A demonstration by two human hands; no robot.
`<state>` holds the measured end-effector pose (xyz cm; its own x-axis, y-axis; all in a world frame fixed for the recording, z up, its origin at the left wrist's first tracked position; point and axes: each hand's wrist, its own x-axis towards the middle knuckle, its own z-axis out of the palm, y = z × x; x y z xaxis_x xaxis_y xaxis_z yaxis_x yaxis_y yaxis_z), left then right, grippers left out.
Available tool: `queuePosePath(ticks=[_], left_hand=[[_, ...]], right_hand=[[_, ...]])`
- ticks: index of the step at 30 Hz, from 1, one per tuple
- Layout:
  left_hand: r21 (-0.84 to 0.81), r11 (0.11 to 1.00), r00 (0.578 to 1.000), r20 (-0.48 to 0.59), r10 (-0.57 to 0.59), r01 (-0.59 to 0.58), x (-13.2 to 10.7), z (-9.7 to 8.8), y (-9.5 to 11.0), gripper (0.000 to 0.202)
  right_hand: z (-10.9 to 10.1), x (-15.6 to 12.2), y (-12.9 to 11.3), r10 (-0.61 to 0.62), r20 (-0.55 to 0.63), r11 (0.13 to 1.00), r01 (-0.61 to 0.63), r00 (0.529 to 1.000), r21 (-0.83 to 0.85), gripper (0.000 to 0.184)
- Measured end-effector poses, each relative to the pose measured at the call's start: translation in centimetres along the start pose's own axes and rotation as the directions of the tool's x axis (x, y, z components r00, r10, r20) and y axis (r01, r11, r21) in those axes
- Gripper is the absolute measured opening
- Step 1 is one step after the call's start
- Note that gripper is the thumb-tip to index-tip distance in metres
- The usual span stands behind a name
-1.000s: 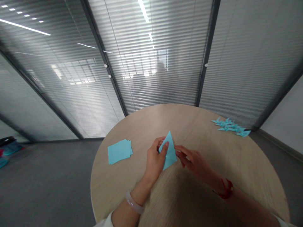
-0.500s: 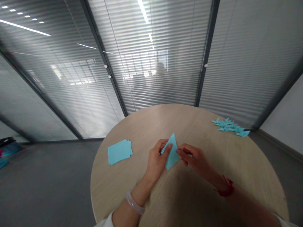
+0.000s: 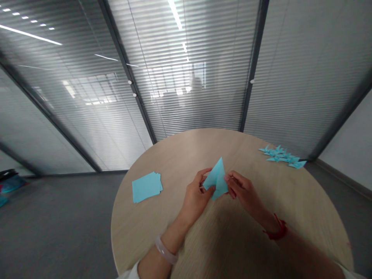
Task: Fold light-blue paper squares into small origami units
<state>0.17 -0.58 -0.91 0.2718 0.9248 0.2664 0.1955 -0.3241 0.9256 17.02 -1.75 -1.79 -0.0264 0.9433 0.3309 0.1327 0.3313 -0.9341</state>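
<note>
A folded light-blue sheet of origami paper [image 3: 215, 176] is held above the table, its sharp tip pointing away from me. My left hand [image 3: 198, 192] grips its left side, thumb on the front near the lower edge and fingers behind. The right side is pinched between the thumb and fingers of my right hand [image 3: 240, 185]. A crease runs down the paper's middle. Some fingertips are hidden behind it.
On the round wooden table [image 3: 186, 155], a stack of blue paper sheets [image 3: 147, 187] lies to the left. Several folded blue paper cranes [image 3: 281, 155] sit near the far right edge. Glass panels with blinds [image 3: 197, 112] stand beyond the table.
The folded paper has moved slightly right and away from me, and shows a wider face with a middle crease. Both hands have shifted right with it, still gripping.
</note>
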Motion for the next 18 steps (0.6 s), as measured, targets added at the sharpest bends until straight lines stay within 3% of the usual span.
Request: queuePosePath(ticks=[7, 13, 16, 18], left_hand=[[0.103, 0.995, 1.000, 0.026, 0.008, -0.010, -0.10, 0.20, 0.30, 0.073], [0.187, 0.968, 0.985, -0.012, 0.172, -0.167, -0.15, -0.41, 0.05, 0.052], [0.227, 0.960, 0.982, -0.054, 0.181, -0.165, -0.15, -0.56, 0.00, 0.041], [0.244, 0.961, 0.985, -0.081, 0.151, -0.127, -0.16, -0.56, 0.16, 0.036]], right_hand=[[-0.02, 0.17, 0.52, 0.040, -0.010, 0.999, -0.040, 0.999, 0.010, 0.043], [0.07, 0.13, 0.54, 0.023, 0.063, 0.990, -0.013, 0.998, -0.143, 0.039], [0.29, -0.04, 0.43, -0.016, 0.139, 0.981, 0.043, 0.990, -0.190, 0.028], [0.54, -0.17, 0.37, -0.035, 0.198, 0.976, 0.077, 0.979, -0.204, 0.030]])
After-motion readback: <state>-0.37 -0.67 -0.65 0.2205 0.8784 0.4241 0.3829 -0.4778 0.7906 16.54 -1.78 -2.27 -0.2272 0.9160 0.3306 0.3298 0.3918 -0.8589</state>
